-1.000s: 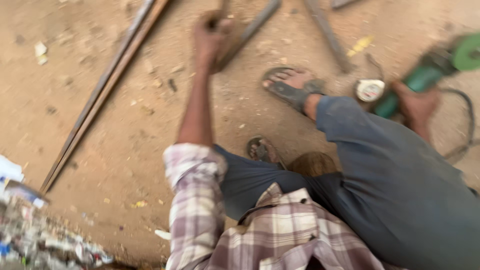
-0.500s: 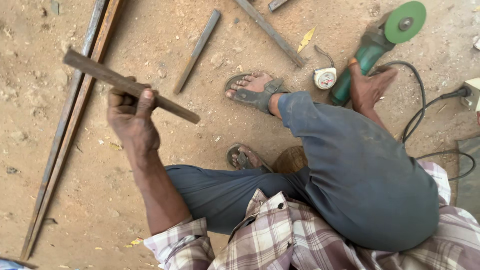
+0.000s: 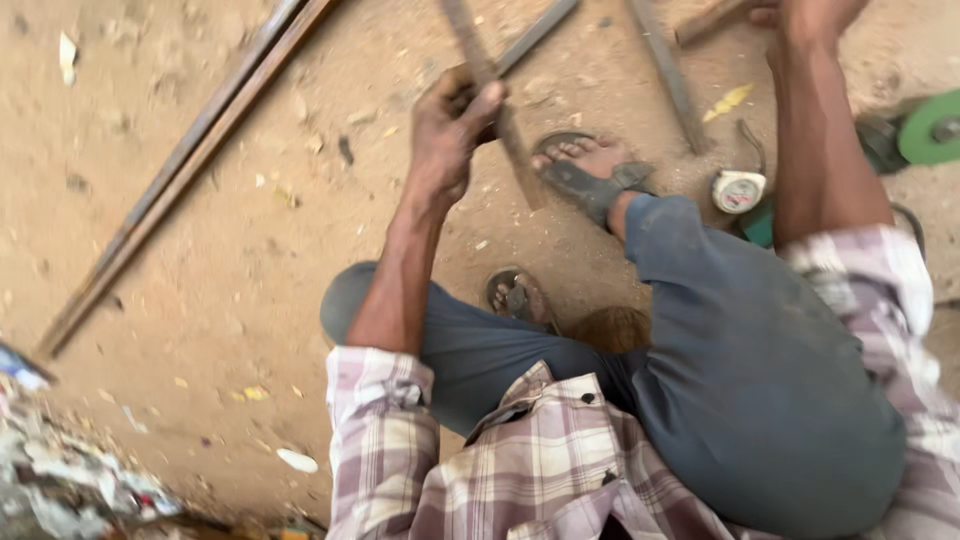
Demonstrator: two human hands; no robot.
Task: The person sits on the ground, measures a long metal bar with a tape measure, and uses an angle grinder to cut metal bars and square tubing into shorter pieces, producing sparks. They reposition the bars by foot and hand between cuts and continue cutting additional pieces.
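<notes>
Half guessing on the right side, so starting left. Clamping the left hand [image 3: 455, 125] in a closed grip around a short metal bar [image 3: 503, 120], holding it steep, lower end hanging just past the grip and right above the sandalled foot [image 3: 590, 170]. Reaching the right hand [image 3: 805, 15] way out beyond, up against a rusty offcut [image 3: 712, 20] at the frame edge. Getting cropped there, so can't tell whether that grip is closing or staying wide.

Risk-wise: probably asking for a bashed toe if letting the bar slip, dangling it that close over bare toes. Also stretching across the angle grinder [image 3: 925, 130] and tape measure [image 3: 738, 190] lying under the right forearm, so possibly snagging the sleeve.

Compared with half a second back: swinging the bar in from out left of the knee toward the foot, and letting go of the grinder.
</notes>
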